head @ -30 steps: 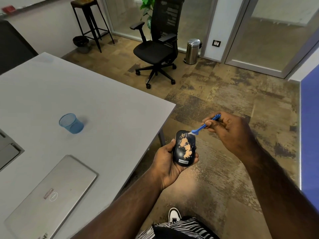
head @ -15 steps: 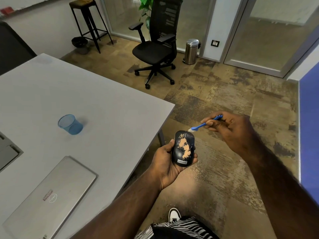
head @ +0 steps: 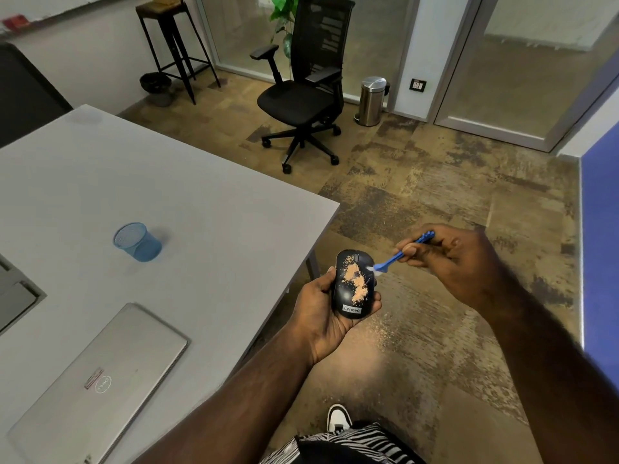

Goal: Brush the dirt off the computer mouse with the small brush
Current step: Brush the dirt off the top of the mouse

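Two brand marks can be read, one on the mouse and one on the laptop.

The black computer mouse (head: pixel 353 285) carries a small pale label at its near end with the word "Lenovo" in dark letters; the label sits just above the palm of the left hand (head: pixel 321 316) that holds the mouse. The closed silver laptop (head: pixel 100 380) lying on the grey bench (head: pixel 201 202) bears a round Dell logo on its lid, and beside that logo is a small sticker with red marking whose print is too small to make out.
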A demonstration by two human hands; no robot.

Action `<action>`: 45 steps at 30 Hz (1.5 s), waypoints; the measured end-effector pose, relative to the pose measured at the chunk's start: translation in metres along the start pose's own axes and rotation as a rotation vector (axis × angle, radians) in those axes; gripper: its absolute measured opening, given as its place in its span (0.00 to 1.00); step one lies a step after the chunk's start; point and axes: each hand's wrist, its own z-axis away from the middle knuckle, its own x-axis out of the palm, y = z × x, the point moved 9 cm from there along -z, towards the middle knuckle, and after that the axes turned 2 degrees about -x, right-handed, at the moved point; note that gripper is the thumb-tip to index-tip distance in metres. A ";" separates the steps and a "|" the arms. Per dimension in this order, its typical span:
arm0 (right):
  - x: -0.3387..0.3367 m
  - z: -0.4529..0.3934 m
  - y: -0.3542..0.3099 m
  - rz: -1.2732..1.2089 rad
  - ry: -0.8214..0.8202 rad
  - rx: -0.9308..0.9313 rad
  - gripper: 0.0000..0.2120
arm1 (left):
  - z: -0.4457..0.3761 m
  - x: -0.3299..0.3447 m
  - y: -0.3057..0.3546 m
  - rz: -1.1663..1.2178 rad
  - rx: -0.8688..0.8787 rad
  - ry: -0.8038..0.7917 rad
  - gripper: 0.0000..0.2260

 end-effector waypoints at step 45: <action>-0.004 0.010 0.014 -0.013 0.315 0.067 0.06 | 0.001 -0.002 0.005 0.105 0.025 0.064 0.23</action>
